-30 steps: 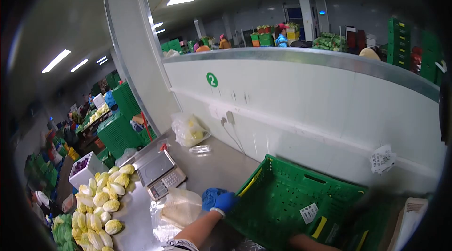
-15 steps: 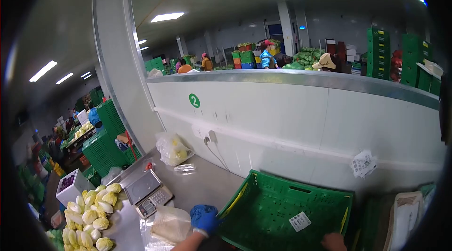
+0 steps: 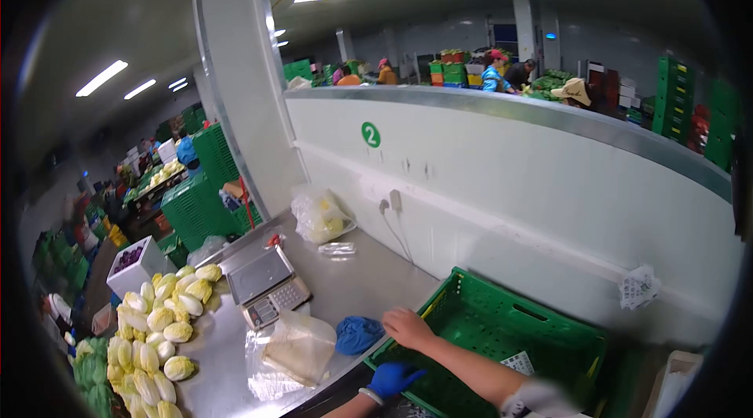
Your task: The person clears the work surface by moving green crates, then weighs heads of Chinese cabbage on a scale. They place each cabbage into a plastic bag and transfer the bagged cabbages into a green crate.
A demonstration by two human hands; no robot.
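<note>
My left hand (image 3: 394, 379), in a blue glove, is at the near left corner of a green plastic crate (image 3: 482, 296), its fingers stretched out to the right. My bare right hand (image 3: 408, 328) reaches across the crate to its left rim, fingers curled; I cannot tell what is in them. Just left of it, a crumpled blue bundle (image 3: 359, 336) lies on the metal table (image 3: 357, 273). A stack of clear plastic bags (image 3: 302, 347) sits beside that bundle. Inside the crate is a printed label (image 3: 518, 362), partly covered by my right forearm.
Pale yellow cabbage heads (image 3: 157, 328) are heaped on the left, next to a scale (image 3: 267, 285). A bagged cabbage (image 3: 321, 216) stands by the white partition (image 3: 486, 175). A white box (image 3: 140, 267) sits farther left. Beyond the partition, people work among stacked crates (image 3: 672, 100).
My right hand has crossed from the crate's right side to its left rim. My left hand has moved off the blue bundle toward the crate's near corner. The view has shifted right.
</note>
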